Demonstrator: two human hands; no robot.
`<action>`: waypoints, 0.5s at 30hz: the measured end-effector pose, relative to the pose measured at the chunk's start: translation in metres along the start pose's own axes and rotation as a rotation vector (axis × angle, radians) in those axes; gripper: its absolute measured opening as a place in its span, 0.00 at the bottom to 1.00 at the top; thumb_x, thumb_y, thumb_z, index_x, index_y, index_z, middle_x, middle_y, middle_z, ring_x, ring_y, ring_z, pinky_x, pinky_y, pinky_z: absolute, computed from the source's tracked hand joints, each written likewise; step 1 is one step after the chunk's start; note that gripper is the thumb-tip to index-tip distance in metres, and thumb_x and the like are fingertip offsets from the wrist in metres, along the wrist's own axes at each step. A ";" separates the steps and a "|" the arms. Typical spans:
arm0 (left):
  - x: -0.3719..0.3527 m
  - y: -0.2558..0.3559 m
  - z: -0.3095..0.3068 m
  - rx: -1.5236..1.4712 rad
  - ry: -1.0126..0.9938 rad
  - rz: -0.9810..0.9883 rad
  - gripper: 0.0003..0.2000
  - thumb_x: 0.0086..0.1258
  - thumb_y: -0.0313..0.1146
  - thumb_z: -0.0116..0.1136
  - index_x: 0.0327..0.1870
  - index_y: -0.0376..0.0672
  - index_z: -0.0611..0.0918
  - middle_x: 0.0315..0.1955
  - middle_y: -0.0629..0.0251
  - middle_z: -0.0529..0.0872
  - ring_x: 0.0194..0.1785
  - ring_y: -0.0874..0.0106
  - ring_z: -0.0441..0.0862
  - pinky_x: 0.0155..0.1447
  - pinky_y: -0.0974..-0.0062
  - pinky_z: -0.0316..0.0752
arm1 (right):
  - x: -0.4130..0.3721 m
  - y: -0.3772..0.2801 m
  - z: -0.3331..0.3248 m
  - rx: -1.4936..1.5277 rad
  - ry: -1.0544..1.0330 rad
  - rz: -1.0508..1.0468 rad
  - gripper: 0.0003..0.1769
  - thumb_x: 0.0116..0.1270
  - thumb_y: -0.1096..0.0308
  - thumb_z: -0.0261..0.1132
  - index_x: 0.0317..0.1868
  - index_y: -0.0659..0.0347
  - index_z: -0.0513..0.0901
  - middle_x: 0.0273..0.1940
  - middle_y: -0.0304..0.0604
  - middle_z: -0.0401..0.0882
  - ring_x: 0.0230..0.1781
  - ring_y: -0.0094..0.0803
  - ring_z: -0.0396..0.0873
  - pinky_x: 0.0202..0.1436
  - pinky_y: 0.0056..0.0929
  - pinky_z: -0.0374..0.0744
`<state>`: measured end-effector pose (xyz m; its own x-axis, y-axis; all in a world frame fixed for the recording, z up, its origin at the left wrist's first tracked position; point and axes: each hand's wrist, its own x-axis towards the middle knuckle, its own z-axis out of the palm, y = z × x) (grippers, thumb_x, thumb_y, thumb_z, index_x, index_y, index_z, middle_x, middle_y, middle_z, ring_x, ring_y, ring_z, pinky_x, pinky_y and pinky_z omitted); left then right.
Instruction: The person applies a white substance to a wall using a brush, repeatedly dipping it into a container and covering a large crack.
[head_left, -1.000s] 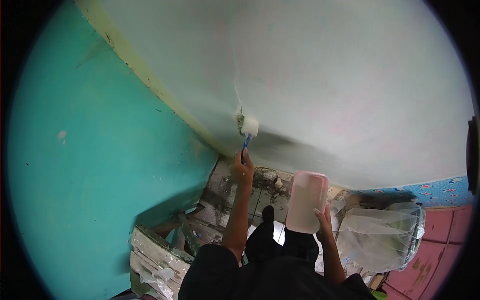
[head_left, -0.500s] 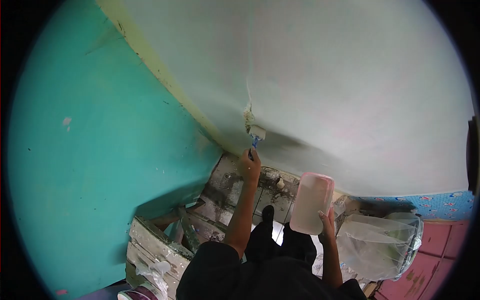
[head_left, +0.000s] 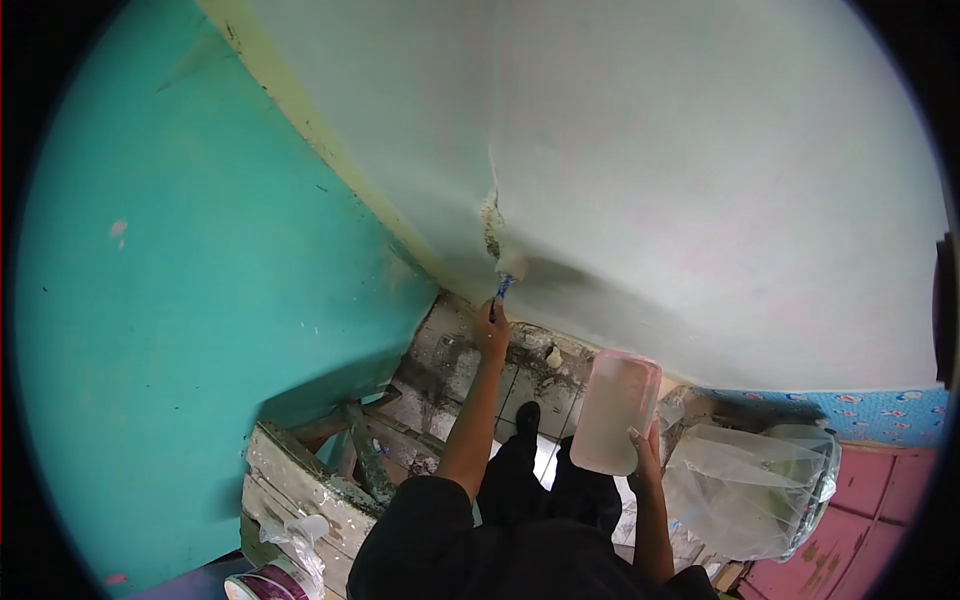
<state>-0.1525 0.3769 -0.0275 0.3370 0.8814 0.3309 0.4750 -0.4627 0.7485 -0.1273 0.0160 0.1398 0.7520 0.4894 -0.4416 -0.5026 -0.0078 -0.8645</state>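
My left hand [head_left: 492,328] is closed around the blue handle of a paintbrush [head_left: 511,264]. The brush's pale, broad head is against the whitish wall [head_left: 650,180], just below a rough, chipped crack [head_left: 491,225]. My right hand [head_left: 647,455] grips the lower right side of a translucent plastic tub [head_left: 615,415] with a pinkish rim. The tub is tilted in front of my legs, and I cannot make out clearly what it holds.
A turquoise wall [head_left: 190,260] meets the pale wall at left. Below it stands a paint-spattered wooden structure [head_left: 300,480], with a paint bucket [head_left: 265,583] beside it. A plastic-covered object [head_left: 740,490] stands right, near pink panels [head_left: 835,530]. Dirty floor tiles [head_left: 520,395] lie underfoot.
The view has shifted slightly. My left hand and the brush are slightly lower relative to the crack, with the brush head still at the wall. The tub stays in my right hand.
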 end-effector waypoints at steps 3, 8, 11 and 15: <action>-0.016 -0.025 0.015 0.136 -0.064 -0.194 0.17 0.76 0.43 0.54 0.38 0.36 0.85 0.28 0.57 0.86 0.28 0.57 0.83 0.33 0.62 0.76 | -0.007 -0.009 0.002 0.015 0.005 0.012 0.39 0.69 0.66 0.59 0.77 0.59 0.54 0.69 0.48 0.64 0.68 0.38 0.66 0.69 0.34 0.66; -0.006 0.010 -0.005 0.093 -0.122 -0.263 0.16 0.74 0.42 0.55 0.35 0.36 0.85 0.26 0.56 0.86 0.28 0.55 0.82 0.36 0.58 0.74 | -0.015 -0.019 -0.001 -0.012 -0.005 -0.062 0.40 0.68 0.64 0.60 0.77 0.60 0.54 0.69 0.47 0.64 0.69 0.38 0.65 0.70 0.36 0.64; 0.027 0.042 -0.026 -0.190 -0.321 -0.216 0.17 0.74 0.40 0.53 0.31 0.35 0.84 0.23 0.57 0.84 0.27 0.59 0.81 0.36 0.60 0.73 | -0.016 -0.020 -0.004 -0.016 -0.013 -0.093 0.39 0.68 0.64 0.59 0.77 0.60 0.55 0.69 0.48 0.65 0.69 0.38 0.64 0.71 0.36 0.63; 0.072 0.145 -0.095 -0.441 -0.413 -0.357 0.16 0.76 0.40 0.52 0.31 0.36 0.79 0.23 0.67 0.79 0.21 0.76 0.72 0.28 0.75 0.65 | -0.012 -0.022 -0.005 -0.024 -0.033 -0.133 0.38 0.69 0.64 0.59 0.76 0.61 0.55 0.69 0.48 0.64 0.70 0.38 0.64 0.71 0.36 0.63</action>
<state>-0.1366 0.3819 0.1592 0.5446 0.8236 -0.1584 0.2690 0.0073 0.9631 -0.1231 0.0062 0.1625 0.7967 0.5158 -0.3150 -0.3886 0.0380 -0.9206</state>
